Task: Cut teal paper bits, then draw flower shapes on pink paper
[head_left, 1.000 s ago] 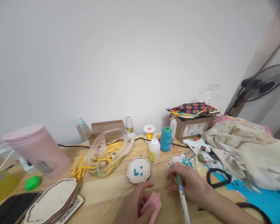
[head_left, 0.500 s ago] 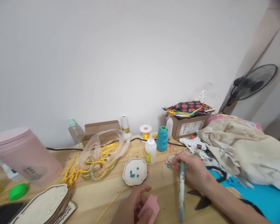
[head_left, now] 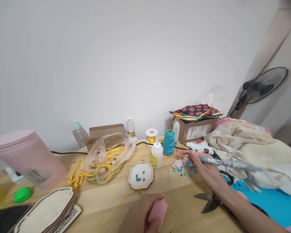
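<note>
My left hand [head_left: 142, 210] is closed around a pink piece of sheet [head_left: 158, 212] low in the middle. My right hand [head_left: 203, 165] grips a slim, pale stick [head_left: 232, 163] smeared with blue and white. The stick lies across the hand and points right; its kind does not show clearly. The right fingertips are at a pile of small blue, pink and white scraps [head_left: 178, 164]. Left of the pile lies a white scalloped plaque [head_left: 145, 183] with small blue pieces on it and a yellow cord [head_left: 118, 204] at its lower edge. Dark-bladed scissors [head_left: 210, 202] lie under the right forearm.
A glue bottle [head_left: 157, 155] and a teal thread cone [head_left: 168, 144] stand behind the plaque. Further left are a plastic bag [head_left: 94, 161] with yellow cord, a pink bin [head_left: 31, 158] and stacked plaques [head_left: 46, 207]. Rightward are a cardboard box [head_left: 199, 131], glue gun [head_left: 200, 147] and cream cloth [head_left: 252, 149].
The stick has swung from pointing down toward me to pointing right. My right hand has shifted slightly right and turned. My left hand, holding the pink piece, has moved a little right.
</note>
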A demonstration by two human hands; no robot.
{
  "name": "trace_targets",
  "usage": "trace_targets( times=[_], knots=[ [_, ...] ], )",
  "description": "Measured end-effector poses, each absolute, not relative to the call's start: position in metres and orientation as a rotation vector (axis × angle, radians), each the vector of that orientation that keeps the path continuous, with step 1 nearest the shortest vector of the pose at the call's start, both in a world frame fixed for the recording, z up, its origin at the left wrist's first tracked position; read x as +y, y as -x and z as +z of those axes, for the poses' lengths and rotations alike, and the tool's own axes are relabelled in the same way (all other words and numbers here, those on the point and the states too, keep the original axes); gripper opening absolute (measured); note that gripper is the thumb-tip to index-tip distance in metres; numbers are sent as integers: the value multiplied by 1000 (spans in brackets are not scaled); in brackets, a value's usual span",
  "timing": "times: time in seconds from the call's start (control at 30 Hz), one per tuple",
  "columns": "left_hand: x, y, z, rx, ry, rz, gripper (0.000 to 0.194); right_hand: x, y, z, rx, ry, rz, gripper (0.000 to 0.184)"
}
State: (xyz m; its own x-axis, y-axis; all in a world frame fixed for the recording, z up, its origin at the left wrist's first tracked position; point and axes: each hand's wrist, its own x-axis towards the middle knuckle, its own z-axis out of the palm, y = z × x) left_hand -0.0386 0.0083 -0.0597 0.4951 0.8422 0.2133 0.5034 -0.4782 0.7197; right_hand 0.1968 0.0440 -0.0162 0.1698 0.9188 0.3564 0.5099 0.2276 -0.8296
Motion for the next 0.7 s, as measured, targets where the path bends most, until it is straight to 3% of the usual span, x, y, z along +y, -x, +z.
trace_targets(
  times=[0.1,0.23,0.37,0.6,0.7],
  knots=[
    [10,40,-44,1075,-2375,657,43,35,-187,-16,-1482,1358,650,36],
    [8,44,-36,1180,-2549,580,38,23,-169,-24,-1537,1223,925,7],
    [5,42,-50,1024,-2774,591,23,18,-159,-33,-1548,1149,1146,11],
    [6,33,-85,768,-3092,925,23,18,-142,-39,-1468,1217,1354,19],
    [4,35,-84,804,-3052,869,25,24,-138,-46,-1424,1263,1364,21]
  ],
)
